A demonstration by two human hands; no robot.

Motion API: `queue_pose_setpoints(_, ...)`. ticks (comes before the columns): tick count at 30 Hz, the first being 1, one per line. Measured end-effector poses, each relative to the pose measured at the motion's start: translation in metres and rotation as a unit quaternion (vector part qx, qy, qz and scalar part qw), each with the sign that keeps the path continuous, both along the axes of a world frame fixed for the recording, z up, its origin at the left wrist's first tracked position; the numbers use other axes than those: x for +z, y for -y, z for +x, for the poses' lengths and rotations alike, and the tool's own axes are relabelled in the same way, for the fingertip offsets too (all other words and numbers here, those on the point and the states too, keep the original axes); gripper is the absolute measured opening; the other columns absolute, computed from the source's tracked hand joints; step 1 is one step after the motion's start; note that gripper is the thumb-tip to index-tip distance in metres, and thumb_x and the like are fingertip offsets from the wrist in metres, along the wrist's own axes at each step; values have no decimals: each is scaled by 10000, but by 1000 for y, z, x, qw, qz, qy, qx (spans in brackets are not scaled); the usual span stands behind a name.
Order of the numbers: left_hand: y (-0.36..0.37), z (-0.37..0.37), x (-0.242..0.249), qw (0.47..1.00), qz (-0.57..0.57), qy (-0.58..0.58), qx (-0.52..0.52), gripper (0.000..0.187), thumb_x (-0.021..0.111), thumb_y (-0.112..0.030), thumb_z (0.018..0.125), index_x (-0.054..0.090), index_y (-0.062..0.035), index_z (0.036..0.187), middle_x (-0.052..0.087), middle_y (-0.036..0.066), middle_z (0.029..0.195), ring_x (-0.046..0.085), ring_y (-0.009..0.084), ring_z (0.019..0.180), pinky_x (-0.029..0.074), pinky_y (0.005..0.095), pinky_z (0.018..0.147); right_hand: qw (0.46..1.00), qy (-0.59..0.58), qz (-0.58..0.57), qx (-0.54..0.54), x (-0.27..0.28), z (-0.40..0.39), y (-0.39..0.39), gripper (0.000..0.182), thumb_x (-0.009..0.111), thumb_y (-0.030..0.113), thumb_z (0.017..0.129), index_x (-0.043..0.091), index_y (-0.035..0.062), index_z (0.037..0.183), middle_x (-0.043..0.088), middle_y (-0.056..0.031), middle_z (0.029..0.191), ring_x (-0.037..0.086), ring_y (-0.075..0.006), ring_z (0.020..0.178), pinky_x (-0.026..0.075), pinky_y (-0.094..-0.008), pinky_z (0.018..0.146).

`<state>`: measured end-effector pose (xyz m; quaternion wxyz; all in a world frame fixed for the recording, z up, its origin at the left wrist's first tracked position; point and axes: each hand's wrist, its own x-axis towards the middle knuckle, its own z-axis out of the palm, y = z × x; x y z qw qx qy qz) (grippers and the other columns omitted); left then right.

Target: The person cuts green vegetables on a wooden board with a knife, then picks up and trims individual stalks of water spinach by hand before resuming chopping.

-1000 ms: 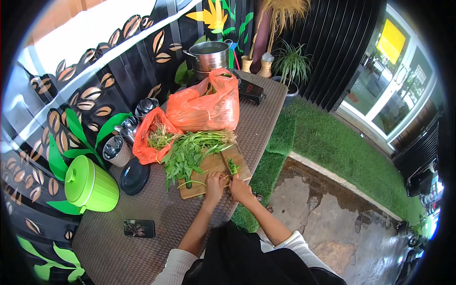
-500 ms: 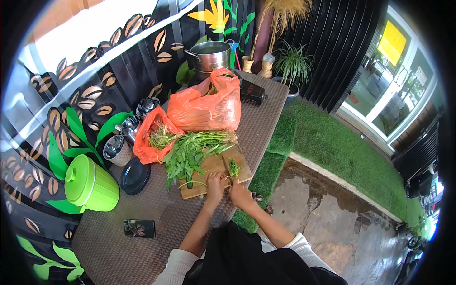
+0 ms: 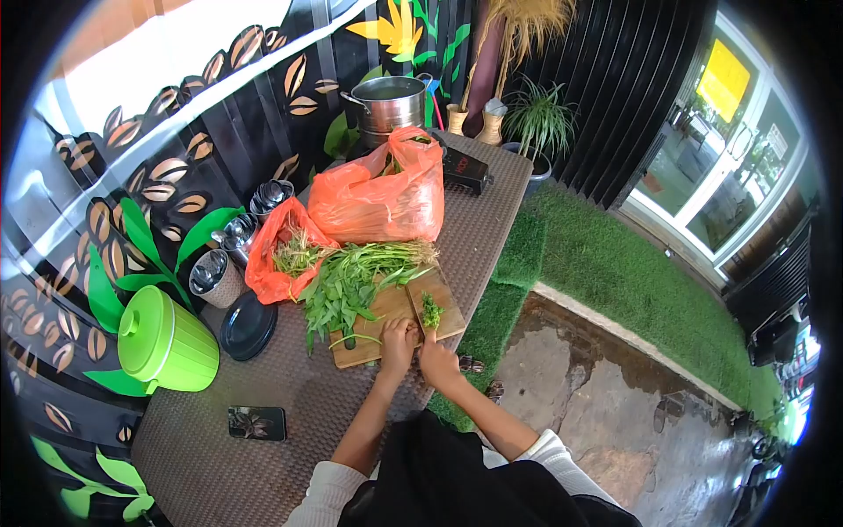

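Note:
My left hand [image 3: 399, 341] is closed on leafy green stems over the wooden cutting board [image 3: 358, 353]; one stem [image 3: 356, 337] sticks out to its left, and the rest is hidden by the fingers. Close beside it, my right hand [image 3: 438, 361] is wrapped round a knife [image 3: 416, 309] whose blade points away from me across the board. A small heap of chopped greens [image 3: 430, 311] lies just right of the blade. A large bunch of leafy greens [image 3: 338, 285] rests over the board's far left part, roots toward the right.
Two orange plastic bags [image 3: 378, 204] hold more greens behind the board. Beyond stand a metal pot [image 3: 391, 110] and a black box [image 3: 467, 169]. At left are cutlery holders [image 3: 219, 279], dark plates [image 3: 248, 327], a green lidded bucket [image 3: 167, 341] and a phone [image 3: 257, 422] on the woven-pattern table [image 3: 198, 461].
My right hand, with the knife, has shifted slightly left and toward me, nearer my left hand. The left hand stays almost in place.

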<state>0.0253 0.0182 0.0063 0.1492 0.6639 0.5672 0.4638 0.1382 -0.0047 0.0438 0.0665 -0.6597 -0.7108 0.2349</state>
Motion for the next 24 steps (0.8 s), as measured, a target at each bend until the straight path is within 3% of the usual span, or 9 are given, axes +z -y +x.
queue_pose_setpoints(3,3,0,3,1000,-25,13,-9,72,608,1,752,605,15,823,597,165,851,529,353,859,431,424,766,1000,-13,8,25,3,8,-1,316,434,242,924,378,-27,1079,633,-270,803,645,-421,764,522,-511,636)
queue_pose_setpoints(9,9,2,10,999,36,-29,-7,120,599,7,768,588,3,887,594,157,842,526,343,852,429,432,758,1000,-8,-7,22,8,2,12,323,441,232,919,381,-50,1064,626,-285,822,640,-431,759,520,-507,643)
queue_pose_setpoints(14,10,2,18,999,-44,24,-14,270,540,78,768,489,-5,1019,562,162,816,535,340,824,443,416,711,998,-32,-10,48,-11,10,-17,329,453,234,917,374,-40,1082,626,-284,862,638,-437,797,521,-507,684)
queue_pose_setpoints(18,7,3,10,998,-39,57,-5,217,594,30,764,519,-22,960,571,138,782,530,338,828,417,437,740,999,-36,-11,30,7,6,5,327,453,245,919,380,-35,1073,628,-281,867,639,-431,800,521,-507,673)
queue_pose_setpoints(24,9,4,5,1000,-15,-1,15,146,583,34,766,506,-23,877,575,149,784,529,354,820,412,449,731,998,-34,6,44,2,7,-8,349,459,257,918,377,-41,1080,634,-272,846,640,-434,779,522,-504,659)
